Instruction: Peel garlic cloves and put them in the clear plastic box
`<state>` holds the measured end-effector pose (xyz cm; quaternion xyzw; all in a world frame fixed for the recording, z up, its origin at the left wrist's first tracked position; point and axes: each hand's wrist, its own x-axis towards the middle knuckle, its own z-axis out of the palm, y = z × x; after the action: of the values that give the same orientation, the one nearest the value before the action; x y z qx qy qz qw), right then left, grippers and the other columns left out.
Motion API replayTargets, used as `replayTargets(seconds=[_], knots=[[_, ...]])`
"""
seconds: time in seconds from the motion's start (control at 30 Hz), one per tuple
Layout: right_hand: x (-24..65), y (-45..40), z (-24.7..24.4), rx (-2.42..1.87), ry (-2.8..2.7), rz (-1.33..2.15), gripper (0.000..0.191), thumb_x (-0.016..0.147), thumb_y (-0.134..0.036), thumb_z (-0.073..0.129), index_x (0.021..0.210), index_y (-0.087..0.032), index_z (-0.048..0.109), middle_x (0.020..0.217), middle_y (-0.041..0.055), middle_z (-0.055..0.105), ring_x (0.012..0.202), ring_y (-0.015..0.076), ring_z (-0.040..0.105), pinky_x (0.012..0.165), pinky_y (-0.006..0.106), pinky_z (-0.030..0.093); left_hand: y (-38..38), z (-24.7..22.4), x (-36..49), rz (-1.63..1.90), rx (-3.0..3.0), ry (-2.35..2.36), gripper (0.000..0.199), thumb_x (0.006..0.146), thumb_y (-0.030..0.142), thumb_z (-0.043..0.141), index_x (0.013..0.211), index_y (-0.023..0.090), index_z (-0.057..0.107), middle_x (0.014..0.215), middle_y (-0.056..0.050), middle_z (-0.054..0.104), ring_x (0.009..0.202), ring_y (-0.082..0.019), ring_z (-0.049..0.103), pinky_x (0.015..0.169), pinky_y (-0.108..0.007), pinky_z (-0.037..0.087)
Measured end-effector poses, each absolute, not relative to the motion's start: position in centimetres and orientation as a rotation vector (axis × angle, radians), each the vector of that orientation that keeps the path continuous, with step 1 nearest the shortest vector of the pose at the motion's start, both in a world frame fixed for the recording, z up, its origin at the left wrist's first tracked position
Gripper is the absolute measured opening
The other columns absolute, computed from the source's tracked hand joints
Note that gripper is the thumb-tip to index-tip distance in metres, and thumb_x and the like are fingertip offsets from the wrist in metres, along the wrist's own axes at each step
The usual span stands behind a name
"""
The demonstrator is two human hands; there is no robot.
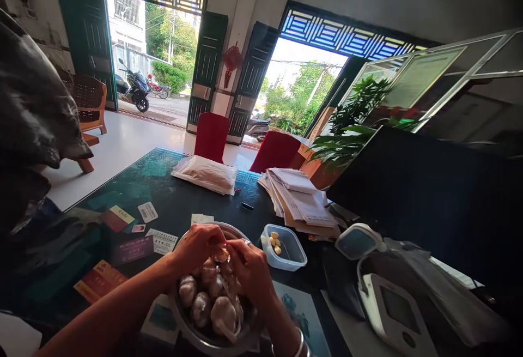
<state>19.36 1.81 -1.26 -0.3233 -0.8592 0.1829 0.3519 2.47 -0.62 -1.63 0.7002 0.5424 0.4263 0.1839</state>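
Head view's got the left hand and right hand pinching a garlic bulb by the far rim of the bowl. Tub with some cloves sits off the bowl's right edge.

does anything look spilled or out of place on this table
Nothing looks spilled: the garlic bulbs sit within the metal bowl and the pale cloves inside the plastic container. What looks most untidy is the paper stack beyond them, askew, with its sheets fanned out at uneven angles.
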Motion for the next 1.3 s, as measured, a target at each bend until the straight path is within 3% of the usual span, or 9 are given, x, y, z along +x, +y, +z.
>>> replayTargets(seconds=[0.5,0.87,1.13,1.3], knots=[[19.26,1.82,-1.22,-0.848,-2.237,0.507,0.021,0.087,-0.019,0.044,0.086,-0.018,0.065,0.077,0.0037,0.069,0.071,0.0159,0.063,0.066,0.026,0.045,-0.74,-1.86,2.30,1.283,2.044,1.432,0.013,0.074,0.010,0.060,0.068,0.017,0.069,0.075,-0.003,0.070,0.069,-0.014,0.061,0.067,-0.022,0.044],[19.47,2.11,-1.51,-0.892,-2.183,0.491,0.018,0.082,-0.016,0.046,0.078,-0.018,0.063,0.071,0.0027,0.067,0.065,0.0156,0.061,0.062,0.025,0.044,-0.58,-2.01,2.58,1.280,2.006,1.389,0.009,0.070,0.011,0.063,0.068,0.018,0.069,0.075,-0.002,0.070,0.069,-0.014,0.061,0.066,-0.023,0.045],[19.38,1.58,-0.71,-0.867,-2.142,0.589,0.020,0.087,-0.024,0.047,0.090,-0.019,0.067,0.077,0.0032,0.069,0.066,0.0147,0.062,0.062,0.024,0.046,-0.47,-1.97,2.44,1.375,1.982,1.425,0.013,0.074,0.008,0.057,0.069,0.016,0.066,0.076,-0.003,0.067,0.068,-0.013,0.060,0.066,-0.021,0.045],[19.37,1.58,-0.94,-0.867,-2.139,0.524,0.018,0.085,-0.023,0.049,0.084,-0.019,0.067,0.071,0.0020,0.068,0.062,0.0144,0.061,0.059,0.024,0.045,-0.52,-1.89,2.45,1.370,2.016,1.398,0.013,0.075,0.008,0.058,0.069,0.017,0.066,0.077,-0.003,0.068,0.071,-0.013,0.060,0.068,-0.022,0.044]])
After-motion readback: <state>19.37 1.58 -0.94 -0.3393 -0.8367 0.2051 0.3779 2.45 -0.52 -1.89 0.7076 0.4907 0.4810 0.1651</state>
